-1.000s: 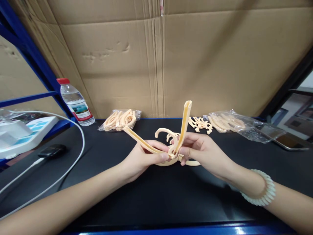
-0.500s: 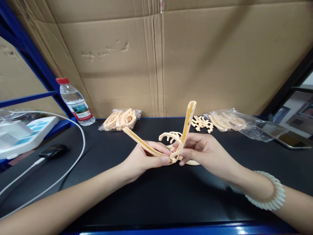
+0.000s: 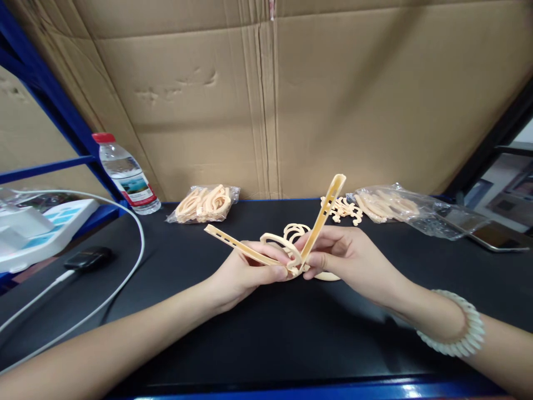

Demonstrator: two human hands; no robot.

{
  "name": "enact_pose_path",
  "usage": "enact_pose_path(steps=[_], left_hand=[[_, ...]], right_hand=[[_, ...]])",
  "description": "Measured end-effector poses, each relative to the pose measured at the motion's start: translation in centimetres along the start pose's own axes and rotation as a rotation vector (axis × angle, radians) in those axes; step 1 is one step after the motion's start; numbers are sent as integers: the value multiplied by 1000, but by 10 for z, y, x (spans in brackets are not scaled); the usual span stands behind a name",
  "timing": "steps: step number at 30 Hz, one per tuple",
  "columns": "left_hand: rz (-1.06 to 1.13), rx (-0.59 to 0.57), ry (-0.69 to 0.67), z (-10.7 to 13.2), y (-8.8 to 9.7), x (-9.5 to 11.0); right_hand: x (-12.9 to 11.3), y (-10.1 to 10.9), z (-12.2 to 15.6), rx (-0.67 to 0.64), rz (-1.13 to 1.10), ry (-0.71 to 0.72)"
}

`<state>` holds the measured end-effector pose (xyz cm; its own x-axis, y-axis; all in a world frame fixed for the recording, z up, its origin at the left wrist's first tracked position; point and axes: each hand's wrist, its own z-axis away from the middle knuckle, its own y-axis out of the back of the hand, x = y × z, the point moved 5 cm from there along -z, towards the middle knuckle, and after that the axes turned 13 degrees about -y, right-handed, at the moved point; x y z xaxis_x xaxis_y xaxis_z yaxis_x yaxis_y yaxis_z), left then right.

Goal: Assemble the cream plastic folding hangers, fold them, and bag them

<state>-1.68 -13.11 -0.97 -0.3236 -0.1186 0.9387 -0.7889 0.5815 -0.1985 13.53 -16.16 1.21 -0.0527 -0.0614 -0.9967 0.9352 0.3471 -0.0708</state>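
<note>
1. Reference: clock directions are taken from the point between the hands, 12 o'clock being the far edge of the tabletop (image 3: 266,339).
2. Left hand (image 3: 239,272): thumb and fingers clamped on the left strip (image 3: 237,244), a slotted cream part that points to 10 o'clock.
3. Right hand (image 3: 353,258): thumb and fingers clamped on the right strip (image 3: 322,219), which rises toward 1 o'clock.
4. Joint: the strips' inner ends meet between the hands, with the base of a curved hook (image 3: 278,240) at the same point. The three parts appear to be brought together; whether they are locked cannot be told.
5. Strip position: spread in a V, not folded together.
6. Curved pieces (image 3: 297,228) lie just beyond the hands at 12 o'clock, partly hidden. Whether these are finished units cannot be told.
7. Stock apparently left unused: loose hooks (image 3: 345,210) in a heap at 1 o'clock; the right bag (image 3: 387,205) of cream parts at 2 o'clock; the left bag (image 3: 204,204) at 10 to 11 o'clock.
</note>
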Motion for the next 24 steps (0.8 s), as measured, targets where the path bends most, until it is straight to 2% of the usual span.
enact_pose_path(steps=[14,24], left_hand=[[84,144,-92,5,-10,2],[118,221,-71,6,-8,-2]], right_hand=[[2,2,-1,154,-20,117],[6,-1,1,268,-5,128]])
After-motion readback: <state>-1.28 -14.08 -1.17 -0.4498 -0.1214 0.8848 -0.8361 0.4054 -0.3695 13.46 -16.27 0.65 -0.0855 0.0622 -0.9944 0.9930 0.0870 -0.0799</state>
